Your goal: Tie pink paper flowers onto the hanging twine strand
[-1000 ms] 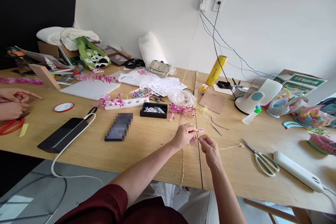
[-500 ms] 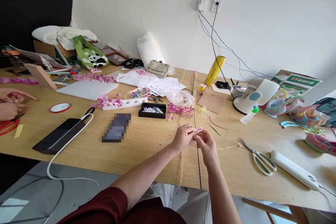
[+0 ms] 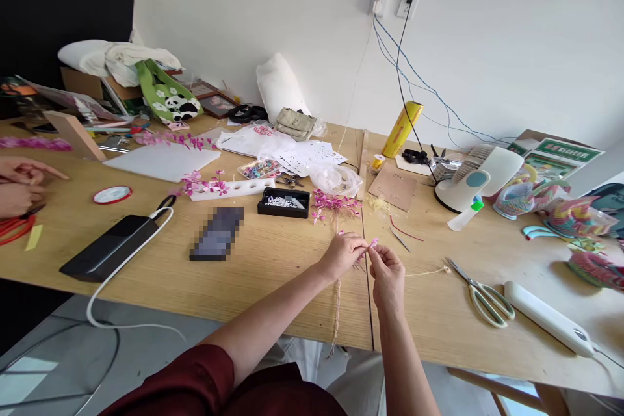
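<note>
- Both left hand [image 3: 344,257] and right hand [image 3: 389,276] pinch one small pink flower [image 3: 374,242] above the table [image 3: 292,286].
- One braided cord [image 3: 337,312] trails over the edge.
- One magenta flower cluster [image 3: 336,203] lies just beyond, beside one black tray [image 3: 284,210].
- Rightward, one pair of scissors [image 3: 478,291], one fan [image 3: 477,179].

A white fan [image 3: 500,169] stands on the right part of the counter [image 3: 277,266], with a tilted yellow roll [image 3: 403,129] to its left. A green panda bag [image 3: 156,88] lies at the back left; nearer the front, a black oblong device [image 3: 108,247] sits near a red-rimmed disc [image 3: 112,195].
</note>
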Demonstrator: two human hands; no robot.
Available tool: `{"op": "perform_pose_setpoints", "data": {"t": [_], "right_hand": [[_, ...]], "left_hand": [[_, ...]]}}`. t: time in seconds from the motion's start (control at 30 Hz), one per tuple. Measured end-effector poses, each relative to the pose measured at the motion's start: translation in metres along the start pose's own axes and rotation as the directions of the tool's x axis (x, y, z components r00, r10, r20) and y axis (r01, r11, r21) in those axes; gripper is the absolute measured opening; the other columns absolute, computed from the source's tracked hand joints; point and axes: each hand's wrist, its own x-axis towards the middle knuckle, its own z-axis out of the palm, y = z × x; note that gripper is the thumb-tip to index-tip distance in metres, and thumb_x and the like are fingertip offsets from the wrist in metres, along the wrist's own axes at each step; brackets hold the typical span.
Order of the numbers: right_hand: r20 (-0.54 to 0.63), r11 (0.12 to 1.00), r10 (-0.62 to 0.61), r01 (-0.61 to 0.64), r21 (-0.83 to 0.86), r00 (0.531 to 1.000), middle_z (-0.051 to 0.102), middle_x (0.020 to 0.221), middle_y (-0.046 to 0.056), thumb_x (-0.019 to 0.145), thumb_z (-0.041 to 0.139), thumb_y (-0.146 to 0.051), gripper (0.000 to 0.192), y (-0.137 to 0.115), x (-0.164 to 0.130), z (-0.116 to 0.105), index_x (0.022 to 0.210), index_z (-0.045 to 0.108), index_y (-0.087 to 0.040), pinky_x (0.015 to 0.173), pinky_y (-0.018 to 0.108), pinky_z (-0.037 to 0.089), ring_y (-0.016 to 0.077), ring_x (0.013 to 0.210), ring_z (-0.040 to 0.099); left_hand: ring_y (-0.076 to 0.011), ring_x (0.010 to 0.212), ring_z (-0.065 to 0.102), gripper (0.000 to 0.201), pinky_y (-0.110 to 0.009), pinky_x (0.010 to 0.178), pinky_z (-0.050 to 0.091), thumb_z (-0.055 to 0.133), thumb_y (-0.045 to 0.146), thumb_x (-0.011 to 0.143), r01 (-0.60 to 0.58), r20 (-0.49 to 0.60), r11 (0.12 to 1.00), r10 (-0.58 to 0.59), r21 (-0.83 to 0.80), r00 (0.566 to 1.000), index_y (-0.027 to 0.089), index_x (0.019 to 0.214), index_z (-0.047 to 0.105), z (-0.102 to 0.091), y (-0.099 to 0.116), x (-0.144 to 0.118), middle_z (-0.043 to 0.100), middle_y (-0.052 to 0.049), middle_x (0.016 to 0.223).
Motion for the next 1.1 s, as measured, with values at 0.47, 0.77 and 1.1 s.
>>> {"op": "perform_pose_setpoints", "data": {"t": [0.47,0.77,1.1], "right_hand": [[0.077,0.999,-0.013,0.017,-0.046,0.997,0.044,0.052,-0.006,0.063,0.067,-0.041,0.031,0.001,-0.001,-0.001,0.077,0.054,-0.017,0.038,0.021,0.016,0.004,0.039,0.024],[0.084,0.992,-0.071,0.079,-0.098,0.994,0.045,0.056,-0.004,0.069,0.061,-0.04,0.024,0.008,-0.008,0.002,0.073,0.053,-0.017,0.039,0.02,0.019,0.0053,0.043,0.027],[0.081,0.96,-0.174,0.187,-0.207,0.981,0.043,0.053,-0.005,0.072,0.057,-0.038,0.02,0.009,-0.007,0.003,0.066,0.053,-0.018,0.044,0.022,0.024,0.0083,0.047,0.032]], "left_hand": [[-0.0092,0.058,0.054,0.016,-0.019,0.055,0.043,0.053,0.022,0.079,0.076,0.012,0.978,-0.075,-0.195,0.997,0.014,0.076,0.066,-0.006,-0.001,-0.008,0.059,-0.002,0.067],[-0.0108,0.062,0.054,0.014,-0.02,0.058,0.043,0.055,0.02,0.077,0.034,-0.121,0.994,-0.046,-0.1,0.992,0.014,0.07,0.066,-0.003,0.001,-0.011,0.059,-0.003,0.064],[-0.0112,0.064,0.053,0.016,-0.022,0.062,0.042,0.052,0.019,0.08,-0.03,-0.172,0.999,0.028,-0.013,0.985,0.016,0.071,0.065,0.002,-0.001,-0.013,0.057,-0.003,0.065]]}}
